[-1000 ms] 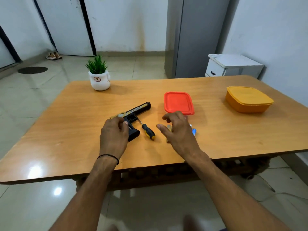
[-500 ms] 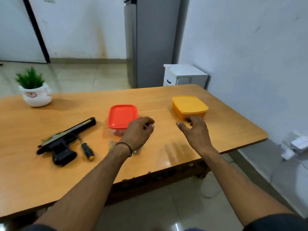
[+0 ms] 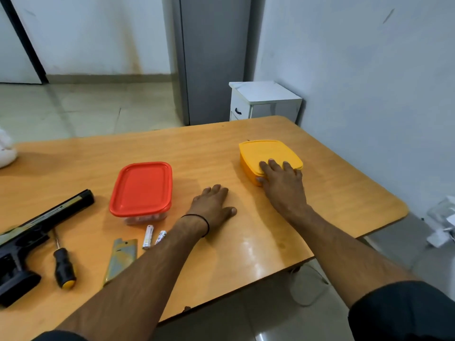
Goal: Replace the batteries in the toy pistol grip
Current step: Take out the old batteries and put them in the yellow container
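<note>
From the head camera, the right hand (image 3: 280,180) sits on the near corner of the yellow lidded container (image 3: 268,151). Its fingers lie straight and a little spread on the lid, and the thumb rests against the wall just under the rim. This looks like the hand setting itself to open the box or draw it closer, probably because fresh cells are kept inside, though the contents are hidden. To the left of that grip and nearer the person, the left hand (image 3: 214,207) lies palm down on the wooden table (image 3: 344,205), fingers straight and holding nothing; it seems to be steadying the reach. Further left of the grip is a red-lidded container (image 3: 141,188), closed. Just on its near side lie two loose AA batteries (image 3: 148,236), side by side and out of the toy. Beside them is the removed battery cover (image 3: 121,257), flat on the table. Furthest from the grip, at the left edge of the view, the toy pistol (image 3: 29,232) lies on its side with its handle (image 3: 14,276) toward the person. A black-and-yellow screwdriver (image 3: 62,264) is just beside it. That layout suggests the pistol is opened and emptied, with new batteries not yet fitted.
</note>
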